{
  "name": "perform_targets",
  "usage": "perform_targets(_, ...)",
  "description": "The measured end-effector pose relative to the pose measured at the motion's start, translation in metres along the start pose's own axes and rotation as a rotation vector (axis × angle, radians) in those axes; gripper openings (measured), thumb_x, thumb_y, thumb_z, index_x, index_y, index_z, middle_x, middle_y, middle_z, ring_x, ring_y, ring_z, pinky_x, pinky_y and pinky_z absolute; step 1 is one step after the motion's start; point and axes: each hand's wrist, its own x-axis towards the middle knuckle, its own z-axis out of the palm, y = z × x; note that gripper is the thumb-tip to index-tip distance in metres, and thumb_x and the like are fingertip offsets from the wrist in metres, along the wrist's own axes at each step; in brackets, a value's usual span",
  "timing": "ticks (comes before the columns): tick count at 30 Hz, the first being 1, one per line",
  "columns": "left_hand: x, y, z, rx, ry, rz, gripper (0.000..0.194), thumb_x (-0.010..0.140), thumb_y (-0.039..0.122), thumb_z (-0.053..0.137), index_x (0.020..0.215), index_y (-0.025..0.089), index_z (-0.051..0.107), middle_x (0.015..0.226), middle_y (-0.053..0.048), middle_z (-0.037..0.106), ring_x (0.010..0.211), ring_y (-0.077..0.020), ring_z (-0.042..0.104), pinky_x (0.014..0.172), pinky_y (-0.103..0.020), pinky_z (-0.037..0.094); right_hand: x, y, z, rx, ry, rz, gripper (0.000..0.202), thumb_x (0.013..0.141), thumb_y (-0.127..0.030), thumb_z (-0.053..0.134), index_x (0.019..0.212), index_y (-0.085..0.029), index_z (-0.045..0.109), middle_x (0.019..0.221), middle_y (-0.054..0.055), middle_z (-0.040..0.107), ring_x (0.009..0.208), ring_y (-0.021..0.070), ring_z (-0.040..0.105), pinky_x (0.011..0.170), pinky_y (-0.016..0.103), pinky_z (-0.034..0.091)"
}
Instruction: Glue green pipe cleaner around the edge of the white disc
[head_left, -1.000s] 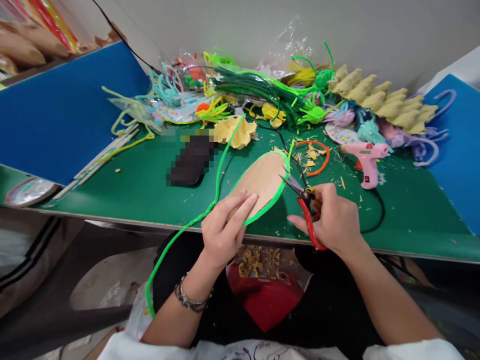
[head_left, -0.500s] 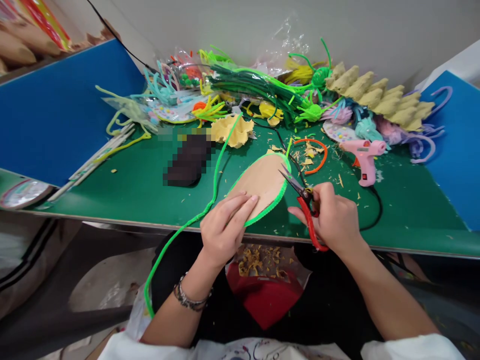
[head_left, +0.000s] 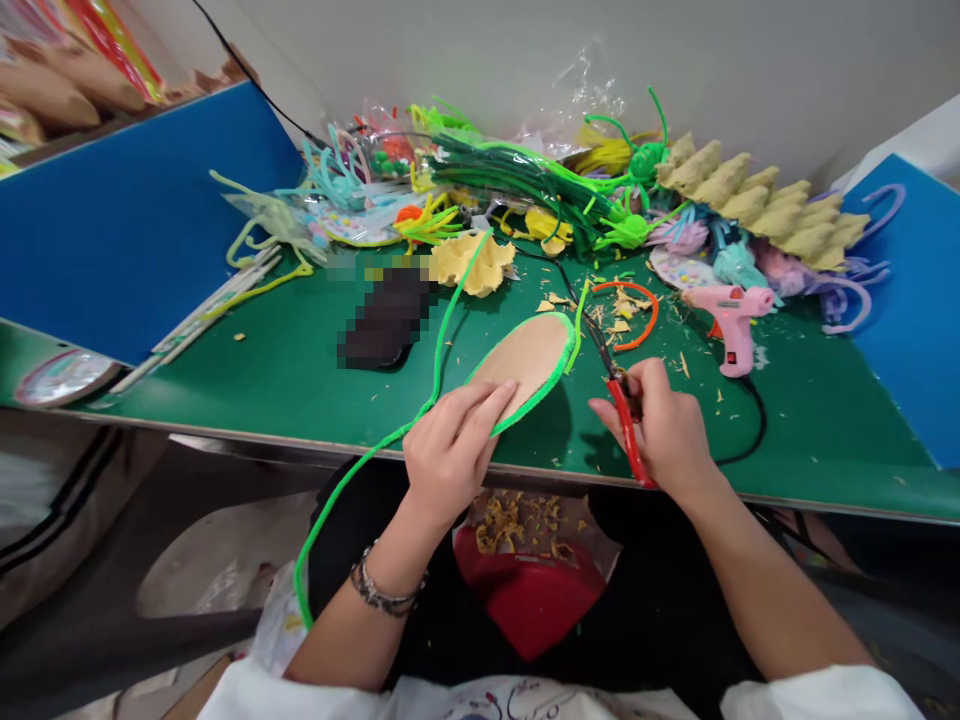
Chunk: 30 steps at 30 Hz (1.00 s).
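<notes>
My left hand [head_left: 450, 445] is closed on an oval tan cardboard piece [head_left: 529, 355], thumb side and fingers pressing its near end. Bright green pipe cleaner [head_left: 564, 375] runs along the oval's rim. From under that hand a long green pipe cleaner [head_left: 352, 468] trails towards my lap, and another green length stretches up over the table. My right hand [head_left: 671, 430] grips red-handled scissors [head_left: 630, 440], whose blades point away from me, apart from the oval. Between oval and scissors is a short yellow-green pipe cleaner piece [head_left: 580, 325].
A pink glue gun [head_left: 739, 310] stands at right by an orange pipe cleaner [head_left: 652, 310] and scraps. Behind lie bundled pipe cleaners [head_left: 510, 175] and an egg carton [head_left: 750, 190]. A blurred dark object [head_left: 386, 320] lies left; blue boards [head_left: 150, 220] flank the green table [head_left: 315, 400].
The scissors have drawn back from the oval's far edge, towards me and to the right. The oval has tilted slightly and stays in my left hand.
</notes>
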Motion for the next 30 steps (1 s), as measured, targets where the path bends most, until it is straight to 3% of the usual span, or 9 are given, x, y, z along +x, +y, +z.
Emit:
perform_targets(3,0.0,0.0,0.0,-0.014,0.022,-0.038,0.034,0.091,0.012,0.055,0.124,0.02,0.061,0.102,-0.009,0.07,0.091,-0.018,0.067,0.079,-0.025,0.053,0.0,0.0,-0.004,0.088,-0.022,0.066,0.051,0.075,-0.075,0.047,0.08,-0.026,0.032,0.049,-0.008,0.045,0.036,0.0121,0.04,0.042,0.023,0.029)
perform_targets(6,0.001,0.0,0.0,-0.036,0.036,-0.045,0.029,0.091,0.014,0.056,0.12,0.019,0.062,0.102,-0.009,0.072,0.091,-0.0176,0.068,0.08,-0.025,0.053,-0.003,-0.002,-0.005,0.136,-0.023,0.006,0.056,0.07,-0.076,0.052,0.085,-0.026,0.032,0.055,-0.007,0.048,0.04,0.0129,0.043,0.043,0.025,0.034)
perform_targets(11,0.009,0.008,-0.005,-0.116,0.052,-0.117,0.028,0.091,0.015,0.06,0.119,0.018,0.059,0.099,-0.005,0.075,0.089,-0.0149,0.07,0.082,-0.023,0.052,-0.006,-0.004,-0.002,0.066,-0.015,-0.109,0.063,0.068,-0.08,0.052,0.092,-0.024,0.036,0.069,0.002,0.058,0.058,0.0217,0.059,0.05,0.031,0.041)
perform_targets(17,0.027,0.021,-0.013,-0.175,0.102,-0.167,0.009,0.09,0.017,0.063,0.097,0.018,0.066,0.089,-0.002,0.075,0.079,-0.0122,0.069,0.077,-0.019,0.051,-0.007,0.0,-0.002,0.095,0.013,-0.098,0.063,0.069,-0.077,0.054,0.096,-0.023,0.037,0.072,0.001,0.057,0.058,0.0195,0.057,0.051,0.03,0.04)
perform_targets(21,0.035,0.026,-0.011,-0.221,0.046,-0.164,0.017,0.096,0.023,0.051,0.099,0.015,0.066,0.091,-0.005,0.073,0.084,-0.0137,0.067,0.078,-0.021,0.05,-0.011,-0.003,-0.004,0.106,0.08,-0.144,0.059,0.072,-0.072,0.055,0.099,-0.023,0.036,0.074,0.001,0.057,0.06,0.0187,0.057,0.052,0.03,0.041)
perform_targets(26,0.043,0.03,-0.01,-0.284,0.004,-0.198,0.022,0.097,0.023,0.048,0.101,0.014,0.068,0.093,-0.006,0.073,0.084,-0.0138,0.065,0.076,-0.022,0.049,-0.011,-0.004,-0.008,0.138,0.044,-0.083,0.059,0.071,-0.073,0.054,0.098,-0.024,0.035,0.071,0.0,0.056,0.056,0.0177,0.055,0.05,0.029,0.04)
perform_targets(28,0.046,0.028,-0.01,-0.433,0.029,-0.322,0.018,0.092,0.021,0.054,0.096,0.015,0.071,0.093,-0.005,0.073,0.085,-0.0139,0.065,0.077,-0.022,0.049,-0.009,-0.002,-0.009,0.152,0.023,-0.031,0.056,0.072,-0.071,0.053,0.097,-0.024,0.035,0.068,-0.002,0.055,0.053,0.0173,0.054,0.048,0.029,0.038)
perform_targets(30,0.048,0.02,-0.008,-0.697,0.115,-0.598,0.01,0.084,0.021,0.065,0.087,0.017,0.073,0.087,-0.002,0.073,0.083,-0.0137,0.064,0.077,-0.022,0.049,-0.006,0.002,-0.009,0.161,0.006,0.025,0.052,0.073,-0.067,0.053,0.096,-0.024,0.035,0.064,-0.004,0.053,0.051,0.017,0.053,0.048,0.028,0.037)
